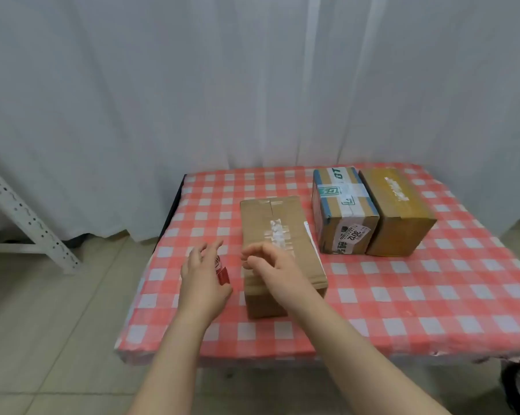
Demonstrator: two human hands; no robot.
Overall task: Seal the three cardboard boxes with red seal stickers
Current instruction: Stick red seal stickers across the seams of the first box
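Left grip (200, 278) held red seal sticker strip (223, 272) just left of plain cardboard box (282, 223), handy for peeling. Right grip (270, 262) hovered over box's taped seam, fingers curled, possibly pinching something; could not tell. Green-print box (342, 205) and yellow-brown box (399, 211), 2 touching, parked at far right of surface (432, 295), likely awaiting turn.

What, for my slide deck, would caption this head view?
Left hand holds red seal stickers beside the near cardboard box, right hand over its top; two taped boxes wait behind on the checked tablecloth.
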